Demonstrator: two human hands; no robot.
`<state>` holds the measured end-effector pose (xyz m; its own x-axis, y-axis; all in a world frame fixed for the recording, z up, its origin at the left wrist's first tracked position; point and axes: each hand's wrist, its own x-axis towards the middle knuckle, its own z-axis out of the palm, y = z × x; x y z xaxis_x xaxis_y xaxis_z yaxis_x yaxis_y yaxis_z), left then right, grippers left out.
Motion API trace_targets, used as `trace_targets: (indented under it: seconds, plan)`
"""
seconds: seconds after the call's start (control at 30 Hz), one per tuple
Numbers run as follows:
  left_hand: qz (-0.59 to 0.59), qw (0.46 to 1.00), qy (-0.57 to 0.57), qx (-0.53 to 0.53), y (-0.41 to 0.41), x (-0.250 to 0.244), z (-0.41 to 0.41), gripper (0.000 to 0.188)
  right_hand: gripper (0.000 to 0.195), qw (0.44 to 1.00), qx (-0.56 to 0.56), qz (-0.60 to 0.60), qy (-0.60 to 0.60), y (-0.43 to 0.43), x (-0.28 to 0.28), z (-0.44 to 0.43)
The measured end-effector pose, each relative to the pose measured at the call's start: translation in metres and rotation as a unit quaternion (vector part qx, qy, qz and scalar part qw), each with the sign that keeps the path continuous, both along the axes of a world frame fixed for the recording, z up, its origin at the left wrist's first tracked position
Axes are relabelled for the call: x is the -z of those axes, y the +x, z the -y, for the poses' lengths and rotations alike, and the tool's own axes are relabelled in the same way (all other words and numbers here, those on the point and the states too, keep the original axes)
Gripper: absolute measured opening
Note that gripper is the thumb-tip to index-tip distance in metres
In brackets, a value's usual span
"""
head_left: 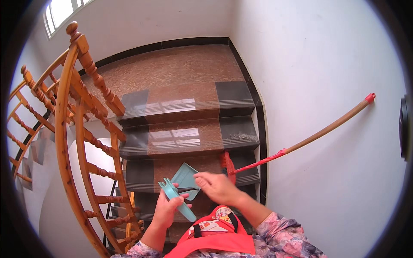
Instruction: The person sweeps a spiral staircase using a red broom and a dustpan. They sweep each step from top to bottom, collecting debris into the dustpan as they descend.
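My left hand is closed around the light-blue plastic handle of a dustpan. The dustpan's pan hangs tilted beyond the handle, over the stair, with a dark rod between them. My right hand is at the pan's right edge, fingers bent; whether it touches or grips the pan cannot be told. Just beyond my right hand, a broom with a red head stands on a stair step, its wooden stick leaning against the white wall.
Polished brown and black stone steps lead to a landing. Some debris lies at the right of one step. A wooden banister runs along the left, with lower stairs beyond it. A white wall borders the right side.
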<state>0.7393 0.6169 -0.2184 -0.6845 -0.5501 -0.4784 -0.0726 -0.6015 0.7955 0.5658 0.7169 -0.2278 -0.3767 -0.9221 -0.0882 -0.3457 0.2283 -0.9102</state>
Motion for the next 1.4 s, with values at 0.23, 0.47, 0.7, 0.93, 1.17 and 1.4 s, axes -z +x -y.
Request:
trace_targets:
  seconds: [0.23,0.47,0.7,0.93,1.17,1.4]
  plan:
    - [0.082,0.994,0.011,-0.068,-0.037,-0.016,0.002,0.043,0.044,0.727,-0.018,-0.474,0.497,-0.193,-0.007,-0.100]
    - [0.087,0.995,0.015,-0.043,-0.049,-0.027,0.013,0.043,0.013,0.667,-0.108,-0.515,0.527,-0.221,0.013,-0.131]
    - [0.126,0.992,0.017,-0.014,-0.040,-0.025,0.030,0.042,0.012,0.702,0.007,-0.441,0.559,-0.141,-0.085,-0.179]
    - [0.173,0.980,0.017,0.101,-0.032,-0.022,0.044,0.047,0.025,0.738,0.225,-0.236,0.591,-0.032,-0.143,-0.267]
    - [0.157,0.959,0.108,0.210,-0.043,-0.047,0.014,0.054,0.034,0.789,0.394,-0.094,0.462,0.012,-0.056,-0.259]
    - [0.177,0.916,0.062,0.353,-0.080,-0.047,-0.005,0.054,0.035,0.827,0.404,-0.100,0.379,-0.034,0.011,-0.229]
